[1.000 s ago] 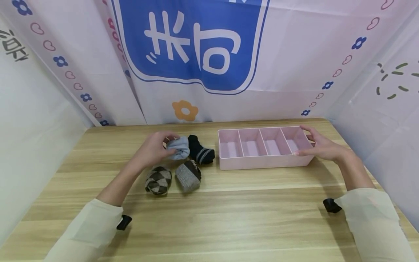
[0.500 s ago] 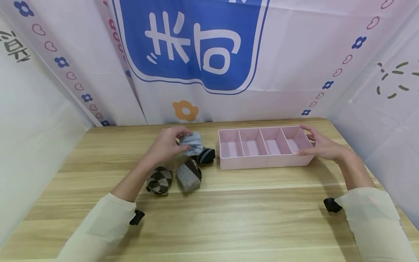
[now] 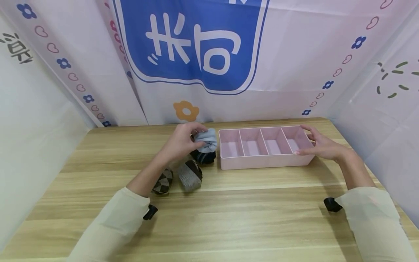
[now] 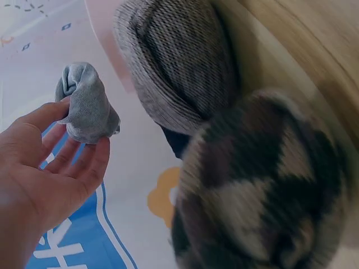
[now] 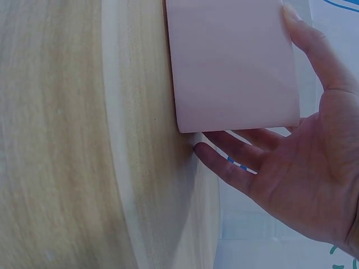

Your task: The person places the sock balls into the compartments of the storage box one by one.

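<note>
The left hand (image 3: 181,140) holds a rolled light-blue sock (image 3: 207,139) above the worktop (image 3: 229,218), pinched between thumb and fingers (image 4: 84,162), which curl under it; the sock hangs just left of the pink divided tray (image 3: 262,162), over a black striped sock (image 3: 204,157); the right hand (image 3: 322,145) rests against the tray's right end, fingers straight and spread; a grey sock (image 3: 190,175) and an argyle sock (image 3: 163,181) lie nearby.

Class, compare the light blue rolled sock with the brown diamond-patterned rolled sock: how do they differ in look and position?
The light blue rolled sock is plain; the brown diamond-patterned rolled sock bears dark and pale diamonds. The blue one is held up in the left hand, near the pink divided tray; the diamond one lies on the wooden table, partly behind the forearm. Both are rolled into bundles.
</note>
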